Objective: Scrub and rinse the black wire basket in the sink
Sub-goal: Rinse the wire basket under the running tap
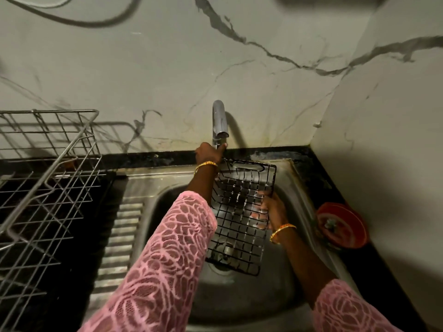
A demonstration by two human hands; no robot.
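The black wire basket (242, 212) is tilted over the steel sink (282, 283), its far rim near the back edge. My right hand (271, 208) grips the basket's right side, fingers curled through the wires. My left hand (209, 153) reaches to the base of the chrome tap (220, 121) and holds its handle. I see no water stream from the spout. Pink lace sleeves cover both forearms.
A large steel wire dish rack (45, 188) stands on the black counter at left, beside the ribbed drainboard (119, 236). A red round container (342, 226) sits on the counter at right, near the corner wall. Marble-patterned wall behind.
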